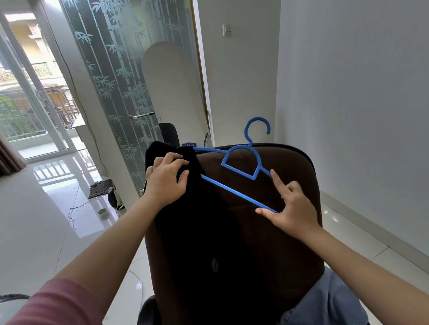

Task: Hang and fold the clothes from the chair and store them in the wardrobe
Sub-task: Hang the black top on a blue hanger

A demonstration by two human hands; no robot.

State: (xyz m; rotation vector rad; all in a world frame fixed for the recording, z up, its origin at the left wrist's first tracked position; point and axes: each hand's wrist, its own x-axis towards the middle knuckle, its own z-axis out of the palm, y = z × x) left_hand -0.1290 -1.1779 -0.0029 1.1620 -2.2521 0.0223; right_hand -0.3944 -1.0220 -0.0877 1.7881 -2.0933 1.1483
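Note:
A black garment (pixel 195 229) hangs down in front of the brown chair back (pixel 284 236). My left hand (pixel 166 183) grips its top edge, near the left arm of a blue plastic hanger (pixel 241 165). That arm of the hanger is tucked into the garment. My right hand (pixel 290 207) pinches the hanger's right end between thumb and fingers, index finger raised. A grey-blue garment (pixel 322 309) lies on the chair seat at the lower right.
A frosted glass door (pixel 126 74) with a bamboo pattern stands behind the chair. White walls close in on the right. Glossy white tiles (pixel 34 213) spread to the left, with a small mat (pixel 101 188), a cord and a balcony door (pixel 26 99).

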